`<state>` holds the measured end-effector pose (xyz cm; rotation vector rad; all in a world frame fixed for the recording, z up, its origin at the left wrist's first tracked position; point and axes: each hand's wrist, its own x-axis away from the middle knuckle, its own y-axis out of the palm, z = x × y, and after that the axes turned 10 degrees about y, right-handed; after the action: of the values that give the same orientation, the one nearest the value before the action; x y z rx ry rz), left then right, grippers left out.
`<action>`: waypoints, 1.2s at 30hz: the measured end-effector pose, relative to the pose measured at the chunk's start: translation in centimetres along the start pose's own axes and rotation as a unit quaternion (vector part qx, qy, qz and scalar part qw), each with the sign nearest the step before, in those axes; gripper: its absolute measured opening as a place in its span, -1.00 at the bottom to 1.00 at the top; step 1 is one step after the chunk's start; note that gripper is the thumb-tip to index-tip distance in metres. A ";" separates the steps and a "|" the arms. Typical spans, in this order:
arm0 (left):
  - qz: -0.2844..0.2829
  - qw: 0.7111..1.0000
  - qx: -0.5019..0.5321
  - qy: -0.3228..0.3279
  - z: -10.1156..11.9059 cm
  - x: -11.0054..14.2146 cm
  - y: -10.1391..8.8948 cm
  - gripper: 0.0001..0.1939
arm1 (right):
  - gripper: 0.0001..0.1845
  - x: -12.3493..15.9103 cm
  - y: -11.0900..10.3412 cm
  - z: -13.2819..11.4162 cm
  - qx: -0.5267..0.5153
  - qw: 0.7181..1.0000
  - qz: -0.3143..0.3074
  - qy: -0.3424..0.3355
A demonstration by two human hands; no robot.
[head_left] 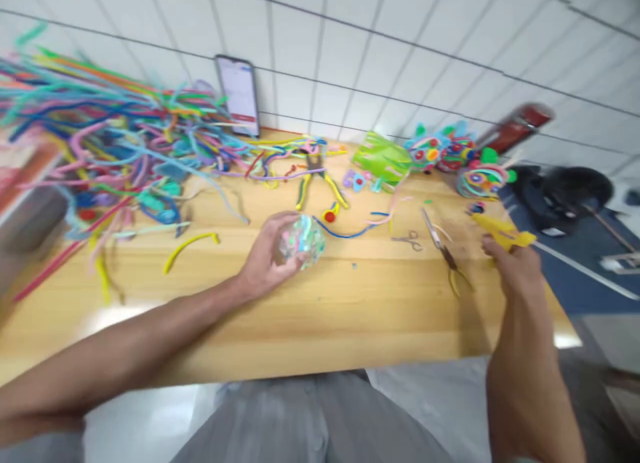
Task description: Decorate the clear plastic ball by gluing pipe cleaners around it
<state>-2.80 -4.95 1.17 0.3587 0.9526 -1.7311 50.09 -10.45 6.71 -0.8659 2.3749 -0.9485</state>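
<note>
- The clear rounded object (306, 243), with pale green, blue and pink bits showing in it, is a little above the near-middle of the table (300, 330), left of centre.
- The left hand (267, 260) has hold of it from the left, fingers curled round the far side and thumb along the near side, spread only as wide as the object.
- Over at the table's right end, the right hand (517, 266) has bent fingers at a yellow piece (503, 233); from here, blur hides whether they grip it or merely touch it.
- Just beyond the clear object I see a red-and-yellow piece (330, 216), a curved blue strip (345, 236) and, farther off, pliers (314, 164) with handles apart.
- Between the hands lie small scissors (414, 241) and a long tool with yellow handles (450, 260).
- To the left, a yellow strip (187, 246) lies near a great tangle of coloured fuzzy strips (135, 133).
- Along the far side, a phone (239, 96) leans upright against the tiled wall (350, 43); rightward come a green packet (381, 158) and colourful decorated figures (483, 178).
</note>
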 end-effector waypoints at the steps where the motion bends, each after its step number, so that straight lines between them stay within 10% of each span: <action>1: 0.004 1.000 -0.002 -0.003 -0.1 -0.1 0.0 -0.39 | -0.67 0.6 0.2 -1.7 -0.021 0.999 -0.029 -0.005; 5: 0.011 1.000 0.005 0.002 -0.5 -0.3 0.1 -0.37 | -0.63 6.0 2.2 -9.3 -0.227 0.942 -0.243 -0.034; 12: 0.003 1.000 0.017 0.010 -0.7 -0.1 0.1 -0.37 | -0.57 13.8 7.3 -16.6 -0.170 0.862 -0.463 -0.114; 36: 0.018 0.998 0.049 0.033 -1.7 -0.1 1.3 -0.33 | -0.50 13.4 9.3 -15.4 -0.119 0.835 -0.525 -0.114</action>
<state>-1.91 -3.73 -0.37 0.4977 0.9052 -1.7457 27.92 -7.42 8.13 -2.3465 1.7155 -0.7963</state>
